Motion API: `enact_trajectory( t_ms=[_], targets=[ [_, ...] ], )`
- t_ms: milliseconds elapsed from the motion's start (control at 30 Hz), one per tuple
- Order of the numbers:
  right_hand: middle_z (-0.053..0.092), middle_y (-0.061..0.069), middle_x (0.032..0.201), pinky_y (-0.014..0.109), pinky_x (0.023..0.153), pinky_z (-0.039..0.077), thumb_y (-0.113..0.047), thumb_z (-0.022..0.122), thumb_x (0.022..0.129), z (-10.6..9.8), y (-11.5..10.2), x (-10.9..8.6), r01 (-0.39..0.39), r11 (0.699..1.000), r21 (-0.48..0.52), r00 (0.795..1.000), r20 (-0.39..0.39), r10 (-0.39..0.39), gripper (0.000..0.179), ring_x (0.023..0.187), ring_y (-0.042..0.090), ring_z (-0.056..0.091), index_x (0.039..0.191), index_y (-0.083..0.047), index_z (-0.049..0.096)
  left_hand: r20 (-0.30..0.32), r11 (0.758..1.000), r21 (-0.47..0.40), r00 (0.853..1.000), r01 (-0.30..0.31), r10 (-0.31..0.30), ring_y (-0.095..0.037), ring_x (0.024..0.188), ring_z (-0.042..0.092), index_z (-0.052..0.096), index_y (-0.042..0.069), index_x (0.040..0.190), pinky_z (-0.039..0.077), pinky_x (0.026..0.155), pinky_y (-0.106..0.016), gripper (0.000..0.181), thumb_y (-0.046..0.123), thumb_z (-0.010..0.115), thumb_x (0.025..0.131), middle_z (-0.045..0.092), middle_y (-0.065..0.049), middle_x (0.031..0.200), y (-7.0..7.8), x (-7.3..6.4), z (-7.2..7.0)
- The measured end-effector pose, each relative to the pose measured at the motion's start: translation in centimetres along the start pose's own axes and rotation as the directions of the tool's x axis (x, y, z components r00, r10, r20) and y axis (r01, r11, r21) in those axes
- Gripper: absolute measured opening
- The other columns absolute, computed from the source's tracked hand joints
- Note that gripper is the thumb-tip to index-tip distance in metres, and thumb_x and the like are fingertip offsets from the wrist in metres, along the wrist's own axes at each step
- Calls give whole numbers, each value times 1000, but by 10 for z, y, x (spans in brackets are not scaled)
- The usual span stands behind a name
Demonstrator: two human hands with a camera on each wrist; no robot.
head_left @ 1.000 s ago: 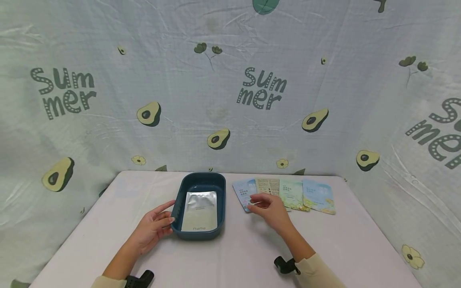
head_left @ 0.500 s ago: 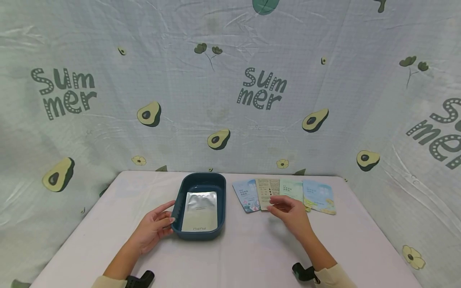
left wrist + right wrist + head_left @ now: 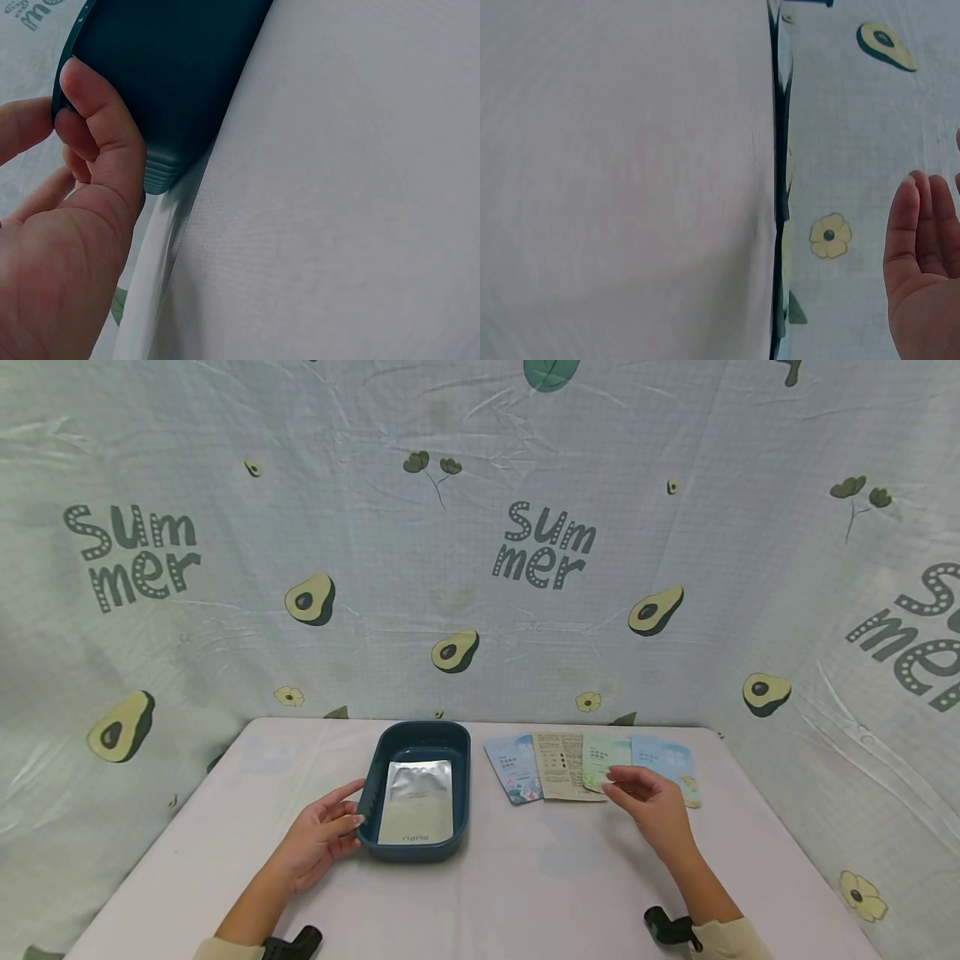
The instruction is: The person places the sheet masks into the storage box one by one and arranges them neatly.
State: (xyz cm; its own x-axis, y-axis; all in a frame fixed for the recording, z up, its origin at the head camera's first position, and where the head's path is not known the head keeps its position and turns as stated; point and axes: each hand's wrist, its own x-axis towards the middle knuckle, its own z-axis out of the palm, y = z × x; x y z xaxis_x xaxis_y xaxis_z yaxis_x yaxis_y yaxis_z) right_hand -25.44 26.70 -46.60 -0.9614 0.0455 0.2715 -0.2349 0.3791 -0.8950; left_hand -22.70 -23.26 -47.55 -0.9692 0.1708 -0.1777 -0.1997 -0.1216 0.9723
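At the left of the table, a dark blue rectangular tub (image 3: 415, 853) holds a flat silver sachet (image 3: 415, 806). My left hand (image 3: 322, 837) grips the tub's left rim; in the left wrist view its thumb and fingers meet at the rim of the tub (image 3: 180, 67). To the right, flat printed sachets lie in an overlapping row: a blue one (image 3: 514, 768), a beige one with dense print (image 3: 558, 764), a green one (image 3: 603, 756) and a light blue one (image 3: 663, 758). Over the right end of that row hovers my right hand (image 3: 654, 810), fingers loosely bent, holding nothing and partly covering the last two sachets.
A white cloth covers the table (image 3: 510, 893), whose far edge runs just behind the tub and sachets. Behind it hangs a pale curtain (image 3: 375, 552) with avocado prints. Each wrist wears a black camera, such as the wrist camera (image 3: 670, 929) on the right.
My right hand has moved rightward along the row, from the blue sachet past the beige one to the green and light blue ones. The left hand and tub have stayed put.
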Motion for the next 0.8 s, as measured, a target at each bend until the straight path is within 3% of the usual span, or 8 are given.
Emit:
enact_trajectory(
  t_ms=[267,467,800],
  targets=[
    [72,21,120,13,77,55,-26,79,91,-23,8,2,30,997,-71,997,-76,-35,39,93,-7,66,121,-2,72,-5,1000,-4,1000,0,0,-11,82,63,25,8,163,57,74,-22,71,3,58,100,56,0,106,-1,0,0],
    [72,18,120,10,77,53,-30,77,93,-36,13,5,7,991,-135,994,-108,-22,40,92,-11,63,122,-3,72,-2,1000,-8,1000,0,0,-10,82,63,25,9,163,57,74,-23,71,3,58,101,57,0,106,-1,1,-1],
    [73,14,118,9,75,53,-26,78,92,-53,25,15,10,989,-146,987,-155,-33,40,92,-13,63,122,-2,71,2,1000,-14,1000,0,0,-11,82,63,25,8,162,58,74,-23,70,3,58,101,57,0,106,-1,1,-1]
  ],
)
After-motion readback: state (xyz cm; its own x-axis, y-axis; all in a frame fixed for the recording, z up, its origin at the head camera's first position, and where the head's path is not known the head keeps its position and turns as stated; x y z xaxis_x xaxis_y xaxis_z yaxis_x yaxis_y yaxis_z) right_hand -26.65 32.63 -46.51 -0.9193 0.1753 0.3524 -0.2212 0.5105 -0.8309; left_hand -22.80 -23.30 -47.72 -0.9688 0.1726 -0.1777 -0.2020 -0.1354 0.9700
